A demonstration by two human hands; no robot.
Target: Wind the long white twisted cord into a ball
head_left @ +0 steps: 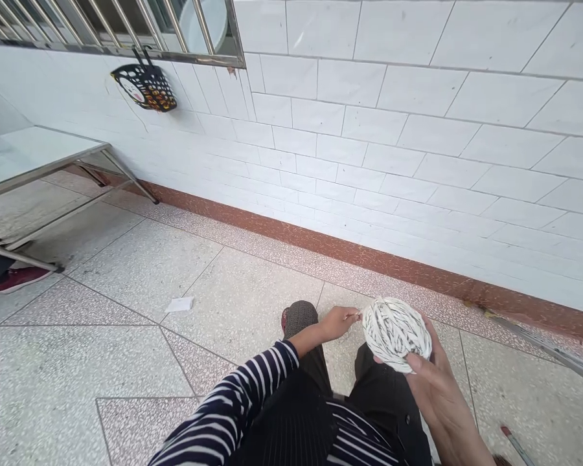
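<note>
A large ball of thick white yarn [396, 333] is held up over my lap, slightly right of the middle. My right hand [437, 378] grips it from the right and below, with the thumb pressed on its near side. At the ball's left edge is my left hand [337, 322], its fingers pinched together on what looks like a strand of the yarn. The strand is mostly hidden by the fingers. Below both hands are my dark trousers [381, 388].
A white tiled wall [369, 149] runs in front of me. A black basket [148, 87] hangs from the window bars. On the left stands a metal-framed table [43, 152], with a person's red shoe [22, 278] beneath. White paper [179, 304] lies on the floor.
</note>
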